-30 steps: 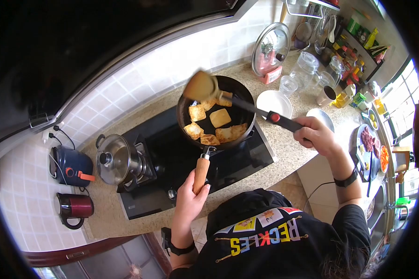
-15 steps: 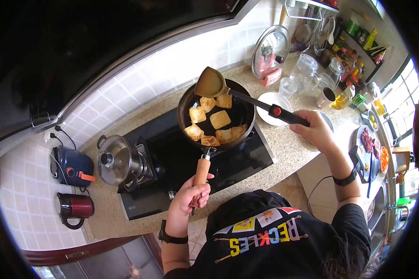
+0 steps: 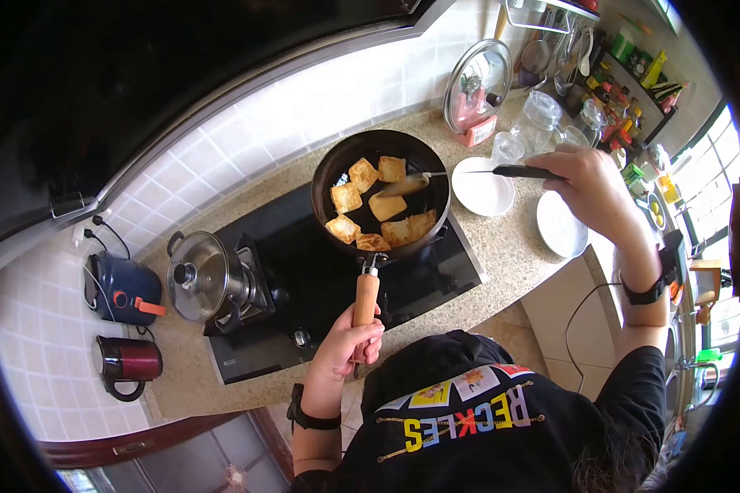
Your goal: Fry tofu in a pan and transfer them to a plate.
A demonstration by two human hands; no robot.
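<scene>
Wooden handle (image 3: pixel 367 297) fills my curled left hand (image 3: pixel 349 343); my right hand (image 3: pixel 590 179) grips a spatula (image 3: pixel 407 186), blade over tofu slices (image 3: pixel 386 209) in the frying pan (image 3: pixel 330 171) at the back right corner of the hob (image 3: pixel 312 283).

The left hand (image 3: pixel 349 345) grips the wooden handle (image 3: pixel 367 297) at six o'clock on the frying pan (image 3: pixel 386 141); toward three, the right hand (image 3: pixel 594 181) holds a spatula (image 3: pixel 407 186), its blurred blade overlapping a pale square (image 3: pixel 386 209) among browned pieces (image 3: pixel 345 198). A lidded pot (image 3: pixel 201 289) sits toward eight, a white plate (image 3: pixel 483 193) near three
</scene>
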